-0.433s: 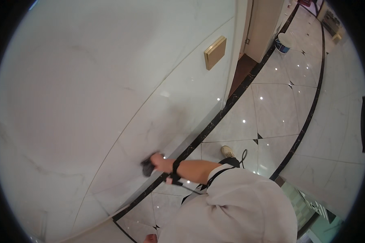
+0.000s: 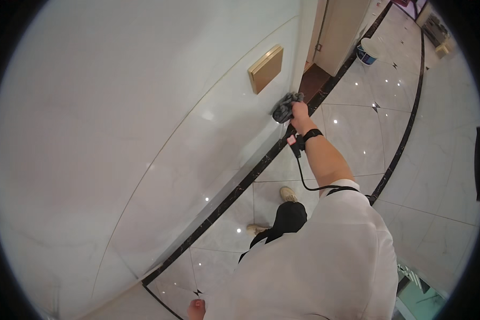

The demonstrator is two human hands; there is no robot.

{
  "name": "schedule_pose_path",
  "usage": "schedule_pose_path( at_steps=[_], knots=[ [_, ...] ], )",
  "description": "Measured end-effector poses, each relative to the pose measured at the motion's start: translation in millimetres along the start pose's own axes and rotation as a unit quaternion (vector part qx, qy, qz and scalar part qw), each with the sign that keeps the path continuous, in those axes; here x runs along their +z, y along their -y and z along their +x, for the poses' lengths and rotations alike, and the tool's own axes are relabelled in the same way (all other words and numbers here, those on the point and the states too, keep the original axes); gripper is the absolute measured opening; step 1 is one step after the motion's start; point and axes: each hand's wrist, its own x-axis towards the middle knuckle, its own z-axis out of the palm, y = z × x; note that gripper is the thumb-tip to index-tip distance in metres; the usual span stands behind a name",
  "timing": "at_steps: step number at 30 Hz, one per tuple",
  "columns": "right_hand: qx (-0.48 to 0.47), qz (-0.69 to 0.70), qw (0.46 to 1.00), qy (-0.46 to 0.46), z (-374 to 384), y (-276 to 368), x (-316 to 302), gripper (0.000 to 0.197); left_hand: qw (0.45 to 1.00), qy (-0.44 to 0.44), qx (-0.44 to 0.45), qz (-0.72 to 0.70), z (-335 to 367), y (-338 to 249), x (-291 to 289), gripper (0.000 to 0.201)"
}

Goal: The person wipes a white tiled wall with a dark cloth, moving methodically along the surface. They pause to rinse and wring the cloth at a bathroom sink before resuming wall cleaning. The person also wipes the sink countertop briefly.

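Observation:
A dark grey cloth (image 2: 285, 109) is bunched in my right hand (image 2: 300, 114). The fingers are closed round it and it is against the glossy white wall (image 2: 208, 138), low down near the door frame. My right arm is stretched out to the far side, with a black strap (image 2: 311, 134) at the wrist and a small corded device beside it. My left hand (image 2: 196, 308) hangs low at the bottom edge of the view, by my white shirt (image 2: 314, 261). Its fingers are curled in, and nothing shows in them.
A gold square plate (image 2: 265, 69) sticks out slightly from the wall. Beyond my right hand is a doorway with a door (image 2: 341, 37). A white-and-blue bucket (image 2: 367, 52) stands on the tiled floor (image 2: 352, 128) along the corridor. A black cable (image 2: 306, 180) runs along my right arm.
My right hand has swept the cloth along the wall, away from me and to the right, from the lower middle up to the door frame. My left hand stays low.

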Motion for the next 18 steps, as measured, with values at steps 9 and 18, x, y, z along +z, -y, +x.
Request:
schedule_pose_path(
  at_steps=[9, 18],
  knots=[
    [-0.288, -0.785, 0.389, 0.387, -42.7, -202.5, -25.8, 0.013, 1.0, -0.019, 0.025, -0.003, 1.5, -48.3, 3.0, 0.029],
    [0.355, -0.342, 0.493, 0.717, -375.5, -127.0, 21.9, 0.032, 0.993, 0.008, 0.113, 0.04, 21.5, -28.2, -7.4, 0.031]
  ],
)
